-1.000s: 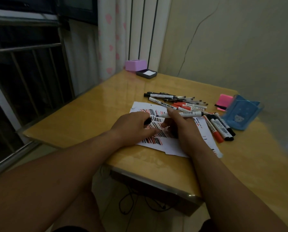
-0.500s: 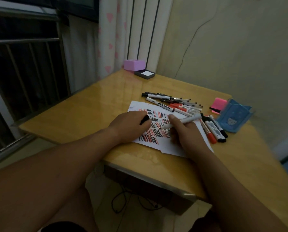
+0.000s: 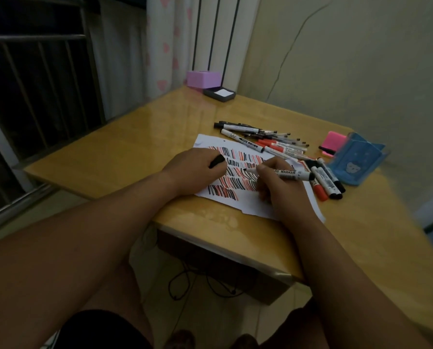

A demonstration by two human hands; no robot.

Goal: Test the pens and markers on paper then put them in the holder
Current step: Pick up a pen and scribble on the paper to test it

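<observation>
- Head view: right hand (image 3: 283, 192) fingers curl round marker (image 3: 292, 174), tip on paper (image 3: 250, 204).
- Left hand (image 3: 192, 172) fingers curl round black cap (image 3: 216, 161).
- Holder (image 3: 354, 163) right of fingers, on table (image 3: 124, 152).

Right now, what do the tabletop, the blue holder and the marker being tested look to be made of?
Tabletop: likely wood or wood-look laminate under a glossy coat; yellow-brown, with bright reflections. Blue holder: probably translucent plastic, slightly frosted, with a printed cartoon face. Marker in the right hand: smooth white plastic barrel, by its sheen and printed black lettering.
</observation>
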